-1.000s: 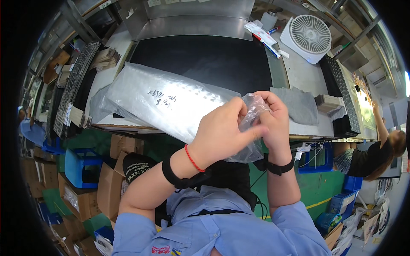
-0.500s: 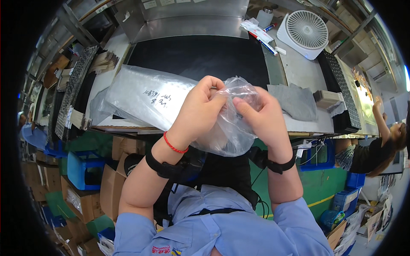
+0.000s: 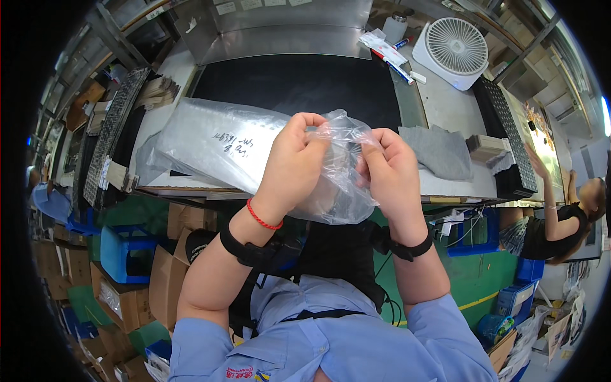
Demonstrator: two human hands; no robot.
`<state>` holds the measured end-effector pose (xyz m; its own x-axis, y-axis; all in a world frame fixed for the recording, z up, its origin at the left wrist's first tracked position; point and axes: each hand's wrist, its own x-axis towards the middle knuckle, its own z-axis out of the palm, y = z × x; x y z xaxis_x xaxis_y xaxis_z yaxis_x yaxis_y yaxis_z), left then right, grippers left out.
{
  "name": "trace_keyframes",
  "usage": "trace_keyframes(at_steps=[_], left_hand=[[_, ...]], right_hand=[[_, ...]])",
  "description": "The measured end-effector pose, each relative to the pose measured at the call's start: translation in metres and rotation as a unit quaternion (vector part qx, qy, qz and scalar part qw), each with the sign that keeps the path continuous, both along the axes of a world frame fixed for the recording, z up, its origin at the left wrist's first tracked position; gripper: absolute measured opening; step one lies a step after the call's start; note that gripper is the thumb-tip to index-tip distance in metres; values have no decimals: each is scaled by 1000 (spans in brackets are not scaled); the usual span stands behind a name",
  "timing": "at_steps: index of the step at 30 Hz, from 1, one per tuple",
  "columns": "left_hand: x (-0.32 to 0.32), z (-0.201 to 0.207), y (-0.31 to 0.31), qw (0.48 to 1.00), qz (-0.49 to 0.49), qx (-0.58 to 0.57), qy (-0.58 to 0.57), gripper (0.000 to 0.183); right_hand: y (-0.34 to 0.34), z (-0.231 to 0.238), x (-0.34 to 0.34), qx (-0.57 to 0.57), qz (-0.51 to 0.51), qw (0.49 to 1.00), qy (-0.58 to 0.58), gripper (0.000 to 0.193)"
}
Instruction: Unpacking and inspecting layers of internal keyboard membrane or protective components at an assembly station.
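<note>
A clear plastic bag (image 3: 347, 191) hangs over the bench's front edge, its gathered top between my two hands. My left hand (image 3: 298, 149) pinches the film on one side with thumb and bent fingers. On the other side my right hand (image 3: 389, 162) grips the crumpled film, some of its fingers hidden behind the plastic. To the left a larger, flat clear bag (image 3: 197, 130) with black handwriting lies slanted on the bench, partly behind my left hand. I cannot make out whether the two pieces of plastic are joined.
A black mat (image 3: 286, 83) covers the bench middle. At the back right stand a white fan (image 3: 456, 51), a bottle (image 3: 394, 27) and markers (image 3: 396, 69). A grey cloth (image 3: 439, 151) lies right, near stacked flat pieces (image 3: 490, 148). A co-worker (image 3: 560, 223) sits far right.
My right hand has shifted slightly left and turned, its fingers now more bent. The bag's gathered top has changed shape, and its lower edge sits a little higher. The co-worker's arms moved.
</note>
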<state>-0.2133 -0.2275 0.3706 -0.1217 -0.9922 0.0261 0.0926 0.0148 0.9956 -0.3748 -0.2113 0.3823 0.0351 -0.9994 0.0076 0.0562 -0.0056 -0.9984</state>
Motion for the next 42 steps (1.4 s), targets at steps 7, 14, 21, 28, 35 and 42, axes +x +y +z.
trace_keyframes(at_steps=[7, 14, 21, 28, 35, 42], left_hand=[[0, 11, 3, 999, 17, 8, 28, 14], [10, 20, 6, 994, -15, 38, 100, 29], [22, 25, -1, 987, -29, 66, 147, 28], [25, 30, 2, 980, -26, 70, 182, 24], [26, 37, 3, 982, 21, 82, 168, 26], [35, 46, 0, 993, -20, 51, 101, 25]], right_hand=[[2, 1, 6, -30, 0, 998, -52, 13], [-10, 12, 12, -59, 26, 996, -54, 19], [-16, 25, 23, -63, 49, 994, -71, 20], [-22, 16, 27, -149, 57, 987, -21, 22], [-18, 22, 29, -133, 140, 966, -174, 31], [-38, 9, 17, -86, 213, 934, -274, 31]])
